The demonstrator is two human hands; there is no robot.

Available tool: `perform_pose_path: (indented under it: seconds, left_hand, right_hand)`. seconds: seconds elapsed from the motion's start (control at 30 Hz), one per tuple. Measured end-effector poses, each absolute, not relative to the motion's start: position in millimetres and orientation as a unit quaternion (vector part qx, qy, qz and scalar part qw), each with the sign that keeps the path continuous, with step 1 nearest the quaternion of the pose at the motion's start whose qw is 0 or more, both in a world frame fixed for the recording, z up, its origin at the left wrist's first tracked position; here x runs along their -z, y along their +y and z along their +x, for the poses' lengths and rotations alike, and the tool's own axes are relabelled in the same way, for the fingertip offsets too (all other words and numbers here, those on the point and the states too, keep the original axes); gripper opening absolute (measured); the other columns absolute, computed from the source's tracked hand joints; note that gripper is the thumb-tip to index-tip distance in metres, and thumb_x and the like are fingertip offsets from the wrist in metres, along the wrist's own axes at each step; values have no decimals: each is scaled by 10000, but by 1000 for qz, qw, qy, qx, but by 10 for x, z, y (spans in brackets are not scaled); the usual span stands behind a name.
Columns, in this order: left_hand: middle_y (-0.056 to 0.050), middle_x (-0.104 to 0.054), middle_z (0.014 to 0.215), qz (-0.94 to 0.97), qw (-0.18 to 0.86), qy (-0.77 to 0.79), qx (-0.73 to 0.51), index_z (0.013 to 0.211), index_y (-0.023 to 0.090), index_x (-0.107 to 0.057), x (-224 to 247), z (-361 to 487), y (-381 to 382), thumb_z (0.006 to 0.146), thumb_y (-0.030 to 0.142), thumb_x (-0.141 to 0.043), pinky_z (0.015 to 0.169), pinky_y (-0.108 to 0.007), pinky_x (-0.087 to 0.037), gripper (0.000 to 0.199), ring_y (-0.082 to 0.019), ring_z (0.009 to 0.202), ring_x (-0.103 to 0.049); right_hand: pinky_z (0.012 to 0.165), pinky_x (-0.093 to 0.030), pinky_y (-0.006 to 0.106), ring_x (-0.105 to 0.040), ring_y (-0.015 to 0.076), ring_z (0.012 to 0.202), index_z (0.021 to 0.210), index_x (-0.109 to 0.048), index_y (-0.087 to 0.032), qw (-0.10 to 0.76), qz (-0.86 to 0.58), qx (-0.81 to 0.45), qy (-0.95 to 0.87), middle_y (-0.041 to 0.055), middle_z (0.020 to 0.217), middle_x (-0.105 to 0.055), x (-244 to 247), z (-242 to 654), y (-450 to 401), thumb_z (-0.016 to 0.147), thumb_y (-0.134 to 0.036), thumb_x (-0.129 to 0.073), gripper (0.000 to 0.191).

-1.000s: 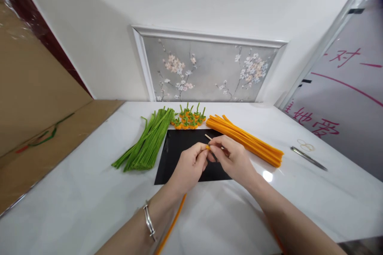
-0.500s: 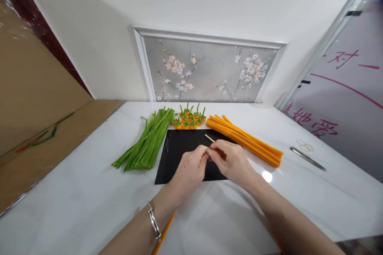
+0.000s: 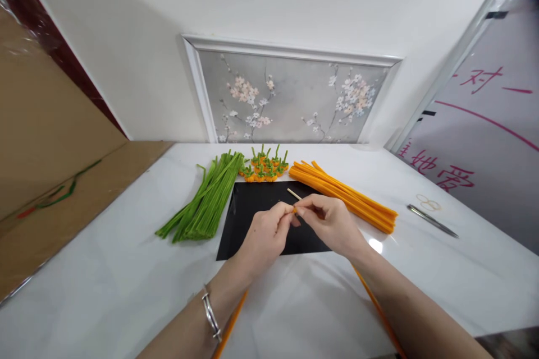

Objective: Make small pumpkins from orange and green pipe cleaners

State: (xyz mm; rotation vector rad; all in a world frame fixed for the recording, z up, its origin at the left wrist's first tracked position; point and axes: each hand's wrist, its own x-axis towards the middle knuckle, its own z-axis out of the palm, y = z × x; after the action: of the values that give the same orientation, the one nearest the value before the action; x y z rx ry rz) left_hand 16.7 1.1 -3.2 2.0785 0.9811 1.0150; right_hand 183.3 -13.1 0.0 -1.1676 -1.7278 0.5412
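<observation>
Pinching an orange pipe cleaner (image 3: 295,210) over a black mat (image 3: 248,219), left hand (image 3: 266,235) and right hand (image 3: 330,221) clamped on it, fingertips nearly meeting, green stems (image 3: 208,199) left, orange bundle (image 3: 343,193) right, small orange-green pieces (image 3: 264,167) behind.

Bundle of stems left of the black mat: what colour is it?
The bundle is green, seen best in the head view.
</observation>
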Motion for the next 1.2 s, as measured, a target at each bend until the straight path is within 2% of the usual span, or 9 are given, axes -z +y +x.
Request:
perform_pose_path:
  seconds: [0.1, 0.27, 0.47, 0.6, 0.73, 0.87, 0.93, 1.07, 1.2]
  left_hand:
    - [-3, -641, 658, 762, 359, 385, -377, 727, 188, -641, 11, 142, 40, 887, 204, -476, 508, -220, -325, 230, -107, 522, -475]
    - [-17, -607, 648, 656, 580, 369, -312, 738, 145, -618, -78, 53, 110, 847, 352, -577, 430, -207, -221, 238, -59, 440, -336]
    - [-35, -639, 657, 592, 685, 341, -253, 774, 121, -633, -150, -4, 124, 792, 374, -674, 421, -209, -122, 257, -28, 414, -258]
    - [-50, -677, 669, 651, 618, 350, -269, 760, 138, -643, -142, 17, 110, 827, 355, -623, 422, -208, -190, 227, -60, 431, -319]
    - [-30, -685, 663, 773, 398, 391, -303, 683, 172, -639, -90, 76, 86, 863, 172, -503, 510, -224, -339, 226, -121, 533, -515]
    - [-39, -672, 688, 850, 154, 422, -274, 758, 180, -636, -1, 118, 53, 823, 32, -436, 560, -256, -367, 257, -173, 603, -598]
    - [-51, -671, 719, 870, 101, 419, -238, 814, 174, -635, 27, 124, 40, 817, 12, -412, 557, -264, -364, 275, -189, 628, -606]
    - [-21, -672, 713, 852, 193, 411, -259, 796, 179, -632, 11, 107, 51, 877, 88, -406, 578, -246, -373, 256, -145, 610, -580]
    - [-11, -665, 679, 753, 416, 418, -292, 727, 159, -605, -63, 73, 101, 866, 176, -459, 502, -221, -318, 203, -90, 501, -462]
  right_hand:
    - [549, -486, 249, -598, 141, 602, 834, -704, -190, 461, -448, -144, -752, 21, 721, -678, 16, 1863, -124, 896, -159, -523, 194]
    - [805, -559, 309, -643, 188, 967, 1202, -621, -219, 381, -357, 16, -853, 96, 1079, -657, 75, 1966, -90, 949, -89, -407, 355]
    - [667, -510, 300, -578, 165, 739, 1039, -675, -186, 328, -331, 141, -874, 73, 946, -685, 76, 1994, -92, 982, -128, -412, 276]
    - [628, -449, 296, -532, 163, 686, 934, -671, -179, 319, -332, 180, -869, 64, 864, -679, 72, 1968, -95, 990, -144, -404, 275]
    - [631, -427, 290, -539, 175, 717, 848, -647, -177, 335, -370, 174, -849, 66, 815, -662, 122, 1909, -69, 957, -106, -409, 271]
    - [594, -419, 257, -554, 161, 703, 791, -615, -177, 363, -442, 17, -820, 43, 759, -629, 131, 1867, -46, 894, -78, -442, 224]
    - [552, -412, 230, -543, 132, 625, 749, -595, -181, 356, -469, -111, -801, 4, 689, -603, 105, 1876, -41, 866, -70, -466, 206]
    - [527, -425, 223, -548, 121, 585, 746, -611, -186, 356, -471, -199, -782, -15, 676, -615, 66, 1923, -40, 867, -98, -501, 186]
    - [786, -527, 284, -642, 177, 918, 1053, -642, -183, 421, -397, -69, -813, 79, 1023, -669, 109, 1959, -37, 929, -113, -472, 222]
